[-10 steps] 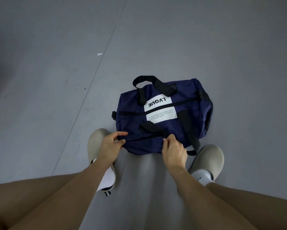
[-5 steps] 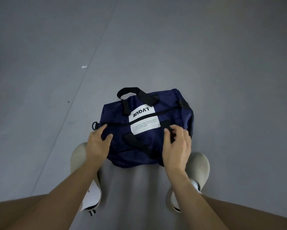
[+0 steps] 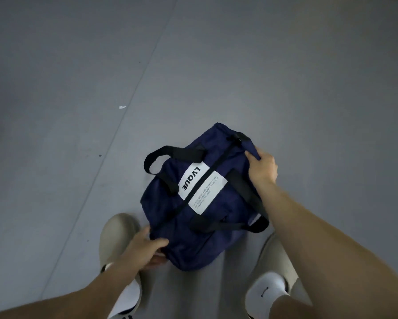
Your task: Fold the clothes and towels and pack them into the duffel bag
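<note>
Duffel bag (image 3: 188, 245) gripped at both ends, seemingly zipped

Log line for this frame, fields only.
duffel bag on floor, zipper looks closed | left hand grips near end | right hand grips far end

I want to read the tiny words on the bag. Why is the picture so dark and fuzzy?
Head view: the light is dim and bluish, darker toward the top corners; on the bag, the label shows LVQUE clearly, but its small print is too blurred; the left hand looks softer than the right hand; the wide lens stretches the arms at the edges.
</note>
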`<state>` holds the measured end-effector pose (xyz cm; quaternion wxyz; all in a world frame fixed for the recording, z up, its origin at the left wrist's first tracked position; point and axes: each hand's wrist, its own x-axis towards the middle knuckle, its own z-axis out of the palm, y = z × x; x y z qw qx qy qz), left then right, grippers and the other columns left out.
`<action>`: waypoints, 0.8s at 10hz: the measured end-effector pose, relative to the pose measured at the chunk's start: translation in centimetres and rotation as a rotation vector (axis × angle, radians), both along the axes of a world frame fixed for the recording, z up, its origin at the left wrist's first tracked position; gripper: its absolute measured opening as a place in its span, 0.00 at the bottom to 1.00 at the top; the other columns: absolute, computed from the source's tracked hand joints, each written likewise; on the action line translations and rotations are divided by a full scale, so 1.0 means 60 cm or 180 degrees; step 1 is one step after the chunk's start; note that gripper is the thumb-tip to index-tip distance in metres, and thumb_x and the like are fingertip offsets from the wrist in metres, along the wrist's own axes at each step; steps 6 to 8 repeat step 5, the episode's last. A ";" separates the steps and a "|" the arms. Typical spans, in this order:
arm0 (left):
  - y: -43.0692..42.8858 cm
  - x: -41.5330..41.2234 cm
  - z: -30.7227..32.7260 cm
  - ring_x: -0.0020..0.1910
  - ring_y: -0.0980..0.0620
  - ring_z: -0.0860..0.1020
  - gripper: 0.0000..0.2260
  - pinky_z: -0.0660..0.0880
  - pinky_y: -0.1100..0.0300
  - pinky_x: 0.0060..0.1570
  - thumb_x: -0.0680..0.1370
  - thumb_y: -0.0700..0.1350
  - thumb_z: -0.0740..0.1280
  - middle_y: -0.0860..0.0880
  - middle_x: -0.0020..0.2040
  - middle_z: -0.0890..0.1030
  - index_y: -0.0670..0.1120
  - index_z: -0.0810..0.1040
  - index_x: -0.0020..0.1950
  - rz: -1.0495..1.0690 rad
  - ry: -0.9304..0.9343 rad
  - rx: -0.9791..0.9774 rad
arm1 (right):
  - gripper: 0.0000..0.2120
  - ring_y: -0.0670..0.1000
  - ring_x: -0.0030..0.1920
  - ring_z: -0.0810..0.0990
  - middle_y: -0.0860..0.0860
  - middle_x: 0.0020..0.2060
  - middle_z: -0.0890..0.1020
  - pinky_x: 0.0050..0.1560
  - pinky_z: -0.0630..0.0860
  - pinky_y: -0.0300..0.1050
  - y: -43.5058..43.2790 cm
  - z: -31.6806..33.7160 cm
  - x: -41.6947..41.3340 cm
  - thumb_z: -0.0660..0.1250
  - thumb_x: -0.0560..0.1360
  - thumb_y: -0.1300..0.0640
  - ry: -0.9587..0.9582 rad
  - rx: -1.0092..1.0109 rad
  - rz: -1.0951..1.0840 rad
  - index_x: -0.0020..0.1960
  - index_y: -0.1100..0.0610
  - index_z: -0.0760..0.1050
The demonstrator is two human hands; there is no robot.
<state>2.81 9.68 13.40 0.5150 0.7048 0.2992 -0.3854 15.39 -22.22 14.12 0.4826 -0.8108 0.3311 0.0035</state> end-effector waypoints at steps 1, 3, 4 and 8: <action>-0.039 -0.064 -0.007 0.37 0.43 0.85 0.10 0.81 0.53 0.35 0.80 0.49 0.70 0.43 0.45 0.87 0.44 0.81 0.55 -0.0386 0.0797 -0.0312 | 0.09 0.50 0.47 0.79 0.44 0.43 0.83 0.46 0.70 0.42 -0.002 0.012 0.060 0.64 0.79 0.46 -0.0114 -0.0227 0.0558 0.56 0.41 0.82; -0.104 -0.106 -0.033 0.42 0.50 0.83 0.13 0.81 0.54 0.46 0.79 0.56 0.69 0.52 0.53 0.85 0.48 0.86 0.53 -0.0837 0.1156 -0.0577 | 0.21 0.60 0.67 0.72 0.54 0.70 0.73 0.69 0.67 0.61 0.064 -0.009 0.001 0.58 0.82 0.49 -0.0570 -0.2410 0.1514 0.73 0.50 0.70; -0.114 -0.093 -0.027 0.49 0.51 0.81 0.15 0.78 0.60 0.45 0.82 0.55 0.64 0.52 0.61 0.81 0.47 0.83 0.59 -0.1348 0.0993 -0.0230 | 0.31 0.59 0.80 0.47 0.53 0.81 0.48 0.76 0.50 0.68 0.105 -0.055 -0.134 0.54 0.81 0.39 0.0076 -0.2462 0.2359 0.81 0.47 0.50; -0.105 -0.058 0.008 0.74 0.50 0.68 0.26 0.67 0.57 0.71 0.84 0.60 0.56 0.50 0.78 0.66 0.50 0.64 0.79 -0.2313 0.0969 -0.0095 | 0.39 0.56 0.79 0.35 0.49 0.80 0.38 0.75 0.46 0.71 0.103 -0.109 -0.211 0.54 0.81 0.37 0.1036 -0.2208 0.2651 0.80 0.46 0.33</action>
